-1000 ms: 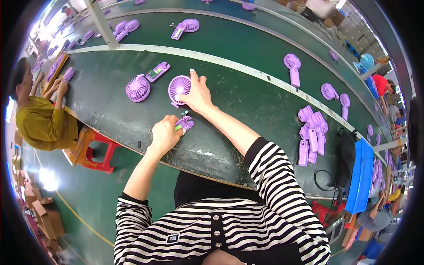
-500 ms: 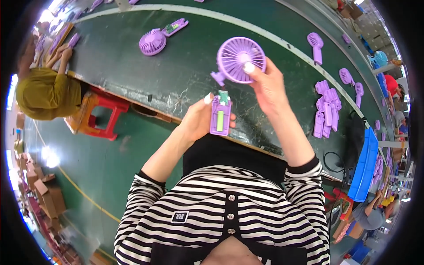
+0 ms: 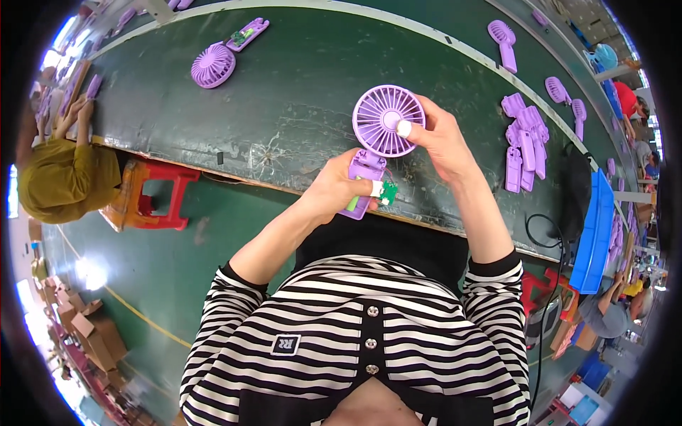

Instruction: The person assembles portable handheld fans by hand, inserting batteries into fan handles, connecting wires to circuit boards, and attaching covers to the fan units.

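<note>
My right hand [image 3: 444, 142] grips a round purple fan head [image 3: 374, 131] by its right rim, its thumb on the grille. Below it, my left hand [image 3: 334, 186] holds a purple handle shell [image 3: 366, 165], open side up. A light-green battery [image 3: 353, 203] lies inside the shell, partly under my left thumb. That thumb also presses by a small green circuit board [image 3: 388, 192], which sticks out past the shell's right side. The fan head's neck meets the top of the shell; whether the two are joined I cannot tell.
Another fan head [image 3: 213, 65] with an open handle [image 3: 248, 35] lies far left on the dark green table [image 3: 298, 71]. Purple handle shells [image 3: 526, 145] are piled at right, beside finished-looking fans [image 3: 502, 44] and a blue bin [image 3: 592, 234]. A co-worker [image 3: 67, 174] sits at left.
The fan head has come down to the top of the handle shell. The circuit board has shifted from the shell's top to its right side, and my left thumb now lies across the shell.
</note>
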A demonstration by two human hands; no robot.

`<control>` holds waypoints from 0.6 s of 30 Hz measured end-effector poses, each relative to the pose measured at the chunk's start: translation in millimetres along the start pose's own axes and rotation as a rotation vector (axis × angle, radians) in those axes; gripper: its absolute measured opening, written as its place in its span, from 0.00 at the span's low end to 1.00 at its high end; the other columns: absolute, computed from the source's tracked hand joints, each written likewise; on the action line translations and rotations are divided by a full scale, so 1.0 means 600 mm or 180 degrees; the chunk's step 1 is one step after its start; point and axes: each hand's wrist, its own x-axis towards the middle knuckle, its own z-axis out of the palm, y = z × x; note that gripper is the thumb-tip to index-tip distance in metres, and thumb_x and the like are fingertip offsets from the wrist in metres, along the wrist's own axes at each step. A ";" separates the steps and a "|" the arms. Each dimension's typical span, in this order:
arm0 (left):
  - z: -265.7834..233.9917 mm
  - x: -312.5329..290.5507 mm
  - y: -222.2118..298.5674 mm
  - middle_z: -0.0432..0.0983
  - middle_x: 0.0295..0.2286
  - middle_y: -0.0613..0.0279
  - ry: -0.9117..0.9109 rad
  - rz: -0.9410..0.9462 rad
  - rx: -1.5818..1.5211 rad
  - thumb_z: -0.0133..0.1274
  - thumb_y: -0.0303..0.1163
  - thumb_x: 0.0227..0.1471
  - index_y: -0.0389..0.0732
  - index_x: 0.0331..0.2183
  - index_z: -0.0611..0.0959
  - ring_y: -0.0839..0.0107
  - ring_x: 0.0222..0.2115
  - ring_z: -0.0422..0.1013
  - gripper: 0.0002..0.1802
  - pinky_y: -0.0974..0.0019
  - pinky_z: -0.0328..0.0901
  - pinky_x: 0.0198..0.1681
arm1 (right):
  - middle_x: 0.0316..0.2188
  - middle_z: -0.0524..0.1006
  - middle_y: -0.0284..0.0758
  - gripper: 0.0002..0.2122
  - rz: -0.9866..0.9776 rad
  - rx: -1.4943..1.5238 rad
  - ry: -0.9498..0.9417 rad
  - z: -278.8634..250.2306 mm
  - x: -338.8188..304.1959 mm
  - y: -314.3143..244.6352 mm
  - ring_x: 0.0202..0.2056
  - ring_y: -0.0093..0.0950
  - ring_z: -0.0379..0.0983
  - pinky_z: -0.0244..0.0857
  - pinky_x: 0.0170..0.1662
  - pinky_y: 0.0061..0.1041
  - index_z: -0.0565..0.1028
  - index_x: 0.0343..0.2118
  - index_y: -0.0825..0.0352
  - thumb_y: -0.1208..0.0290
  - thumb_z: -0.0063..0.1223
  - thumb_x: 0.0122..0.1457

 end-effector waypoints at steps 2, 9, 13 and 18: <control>0.012 0.006 -0.001 0.74 0.27 0.58 0.0060 0.0020 0.0170 0.52 0.20 0.41 0.33 0.37 0.72 0.72 0.23 0.71 0.16 0.71 0.68 0.25 | 0.39 0.72 0.33 0.25 -0.0001 0.0037 -0.0040 -0.016 -0.003 0.002 0.40 0.21 0.68 0.62 0.44 0.21 0.66 0.48 0.71 0.71 0.59 0.46; 0.058 0.038 -0.004 0.74 0.27 0.58 -0.0047 0.0265 0.0274 0.51 0.29 0.48 0.31 0.35 0.73 0.74 0.24 0.71 0.13 0.70 0.68 0.26 | 0.40 0.72 0.32 0.24 0.0112 0.0362 -0.0051 -0.077 -0.030 0.018 0.42 0.22 0.66 0.58 0.48 0.22 0.67 0.47 0.70 0.69 0.59 0.46; 0.092 0.069 -0.011 0.74 0.24 0.60 0.0127 0.0484 0.1161 0.51 0.34 0.51 0.30 0.32 0.74 0.78 0.24 0.70 0.15 0.71 0.68 0.25 | 0.41 0.71 0.33 0.25 0.0118 0.0495 0.0028 -0.117 -0.041 0.027 0.44 0.22 0.65 0.57 0.49 0.23 0.65 0.48 0.71 0.70 0.59 0.46; 0.143 0.108 -0.011 0.73 0.23 0.63 0.0235 0.0312 0.0939 0.51 0.34 0.51 0.31 0.32 0.75 0.80 0.22 0.68 0.14 0.71 0.68 0.23 | 0.45 0.68 0.38 0.32 -0.0294 0.0070 0.0823 -0.161 -0.068 0.044 0.47 0.25 0.64 0.58 0.49 0.25 0.56 0.54 0.74 0.68 0.58 0.48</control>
